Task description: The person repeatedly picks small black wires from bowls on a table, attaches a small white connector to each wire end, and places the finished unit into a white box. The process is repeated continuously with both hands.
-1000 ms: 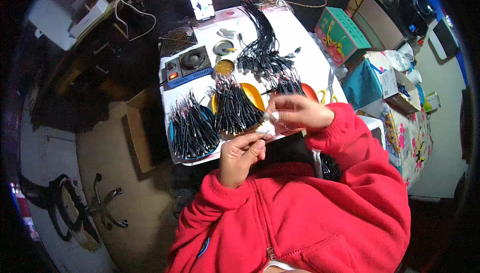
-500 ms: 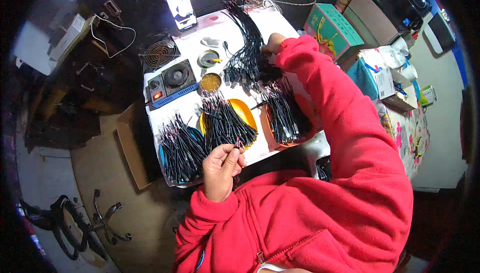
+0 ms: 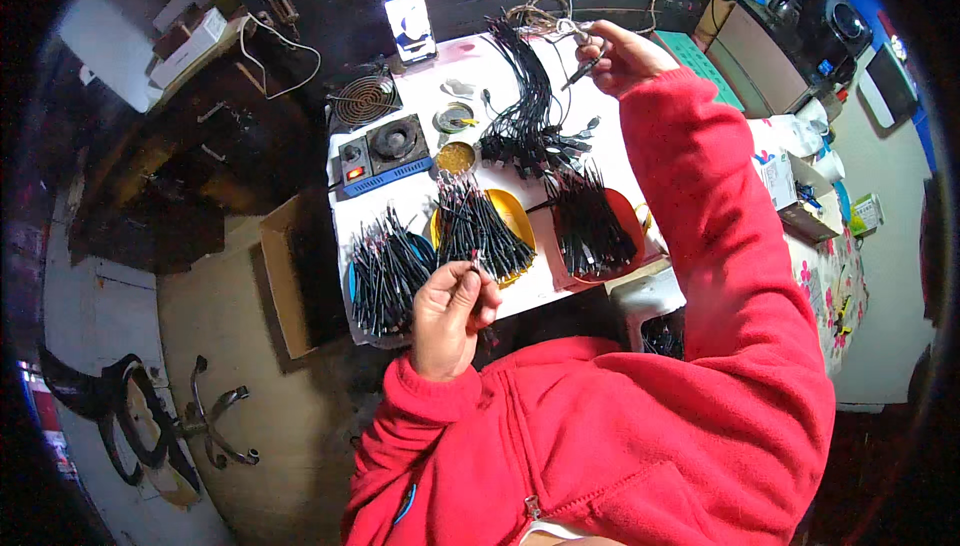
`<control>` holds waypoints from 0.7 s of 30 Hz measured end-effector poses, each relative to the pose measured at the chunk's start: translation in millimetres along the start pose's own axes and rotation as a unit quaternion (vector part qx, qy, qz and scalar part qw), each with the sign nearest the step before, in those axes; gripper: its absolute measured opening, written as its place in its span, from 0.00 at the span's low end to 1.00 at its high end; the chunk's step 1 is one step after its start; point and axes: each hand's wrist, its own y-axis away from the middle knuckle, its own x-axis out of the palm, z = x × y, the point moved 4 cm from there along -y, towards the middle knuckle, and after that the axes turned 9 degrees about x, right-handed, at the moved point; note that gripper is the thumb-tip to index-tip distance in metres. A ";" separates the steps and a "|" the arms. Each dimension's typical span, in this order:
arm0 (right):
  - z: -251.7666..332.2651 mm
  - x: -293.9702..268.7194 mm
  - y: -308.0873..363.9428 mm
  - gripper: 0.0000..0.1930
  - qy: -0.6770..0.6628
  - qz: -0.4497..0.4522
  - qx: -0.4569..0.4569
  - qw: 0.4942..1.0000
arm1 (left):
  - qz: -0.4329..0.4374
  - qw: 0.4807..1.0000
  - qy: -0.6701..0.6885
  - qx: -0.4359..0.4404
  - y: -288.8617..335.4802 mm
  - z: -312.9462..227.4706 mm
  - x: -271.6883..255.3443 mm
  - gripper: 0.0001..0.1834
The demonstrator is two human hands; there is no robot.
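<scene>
My left hand is closed in a pinch near the table's front edge, with the reddish wire tip of a black cable standing up from the fingertips. My right hand is raised at the far right of the table, its fingers closed on a slim dark pen-shaped piece whose kind I cannot make out. Beside it runs a long bundle of black cables with plugs at the near end. Bunches of short black cables lie on a blue tray, a yellow tray and a red tray.
A small blue hotplate with a lit switch stands left, near a fan grille. Beside it are a tin of amber material and a round tin. A lit phone stands behind. A green box is at right.
My right hand has moved up from beside the cable bundle to the far right and now holds the slim dark piece. The left hand keeps its pinch. The view has shifted slightly.
</scene>
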 end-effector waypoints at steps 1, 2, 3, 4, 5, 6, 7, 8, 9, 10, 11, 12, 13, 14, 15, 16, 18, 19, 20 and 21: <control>-11.2 20.4 18.4 0.10 -0.026 0.050 -0.029 0.998 | -0.002 1.000 0.012 -0.002 0.3 -3.5 1.7 0.07; -25.5 39.2 32.8 0.10 0.016 0.064 -0.055 0.996 | 0.055 0.996 0.058 0.026 -2.4 -9.2 8.5 0.07; -46.6 46.0 58.9 0.09 0.107 -0.009 -0.069 0.992 | 0.057 0.995 0.075 0.015 -4.1 -11.0 11.8 0.07; -73.2 65.0 80.0 0.09 0.157 0.064 -0.121 0.978 | 0.061 0.993 0.098 0.012 -6.4 -13.6 15.5 0.07; -103.5 77.0 96.1 0.08 0.192 0.046 -0.153 0.968 | 0.070 0.992 0.108 0.011 -9.6 -16.5 20.0 0.07; -132.1 86.5 107.4 0.08 0.180 0.073 -0.085 0.977 | 0.088 0.988 0.127 0.011 -13.1 -19.9 25.2 0.07; -160.6 94.2 116.6 0.09 0.256 0.057 -0.058 0.963 | 0.089 0.990 0.110 0.016 -17.4 -24.9 28.1 0.07; -177.4 100.0 120.9 0.10 0.429 0.019 -0.093 0.898 | 0.081 0.989 0.126 0.006 -22.3 -29.1 31.1 0.07; -193.3 114.6 126.4 0.12 0.485 0.027 -0.246 0.839 | 0.093 0.990 0.098 0.037 -27.6 -36.3 34.9 0.07; -210.5 118.2 129.5 0.11 0.526 0.002 -0.262 0.809 | 0.094 0.991 0.066 0.061 -32.3 -42.3 38.3 0.07; -224.9 120.7 132.4 0.08 0.558 -0.021 -0.288 0.778 | 0.093 0.991 0.028 0.095 -35.3 -47.5 41.9 0.07; -238.4 120.7 132.5 0.06 0.603 -0.051 -0.281 0.745 | 0.098 0.986 -0.006 0.137 -37.6 -53.2 45.4 0.08; -247.4 122.6 136.0 0.06 0.594 -0.054 -0.332 0.731 | 0.071 0.977 -0.069 0.187 -38.0 -55.3 47.9 0.08; -258.0 119.9 135.9 0.06 0.611 -0.071 -0.311 0.724 | 0.066 0.960 -0.147 0.231 -37.8 -57.5 50.5 0.08; -263.7 118.2 139.4 0.06 0.605 -0.088 -0.346 0.712 | 0.038 0.947 -0.182 0.263 -35.6 -58.1 50.0 0.08; -269.7 114.2 141.2 0.06 0.600 -0.103 -0.343 0.716 | 0.026 0.927 -0.212 0.307 -31.1 -58.3 49.7 0.09; -278.6 102.1 147.7 0.08 0.533 -0.096 -0.310 0.782 | -0.027 0.920 -0.220 0.322 -20.2 -53.9 39.4 0.07; -279.9 100.0 153.5 0.08 0.527 -0.100 -0.349 0.769 | -0.040 0.926 -0.217 0.307 -14.0 -50.1 32.4 0.06; -280.8 97.1 158.3 0.08 0.514 -0.102 -0.371 0.766 | -0.067 0.935 -0.218 0.272 -8.1 -44.8 23.6 0.06; -283.1 92.4 159.3 0.08 0.502 -0.112 -0.339 0.788 | -0.074 0.946 -0.205 0.238 1.5 -37.3 16.3 0.06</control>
